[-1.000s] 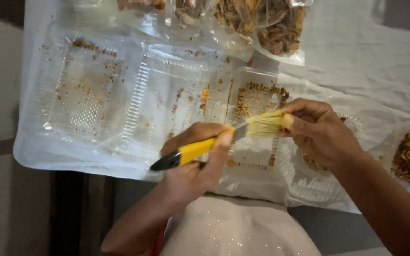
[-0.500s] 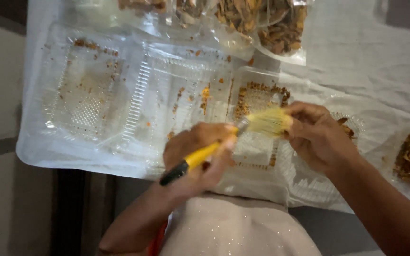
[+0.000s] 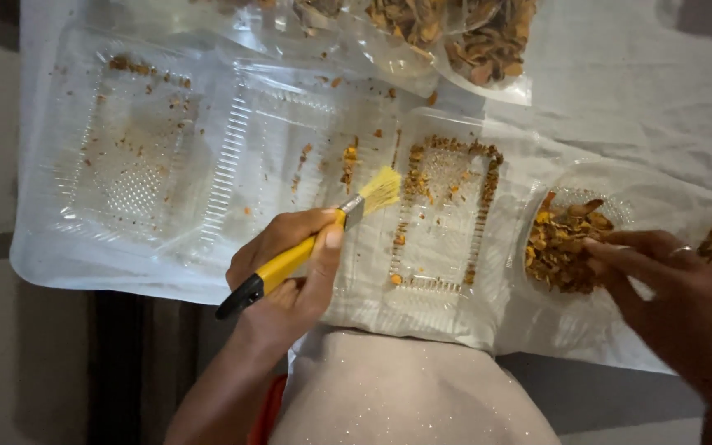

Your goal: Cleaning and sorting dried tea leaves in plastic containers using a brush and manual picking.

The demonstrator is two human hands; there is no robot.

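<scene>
My right hand (image 3: 669,288) has let go of the bristles and now rests loosely open on the flakes in the round tub (image 3: 574,239), while my left hand (image 3: 290,272) grips the yellow brush (image 3: 315,247) over the crumb-edged tray (image 3: 447,214).

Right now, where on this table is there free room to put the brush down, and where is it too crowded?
Bare white cloth lies at the upper right, beyond the bag of dried pieces. The far-left clear tray holds only crumbs. It is crowded around the middle tray, ringed with orange bits, where the left hand holds the brush, and at the round container under the right hand.
</scene>
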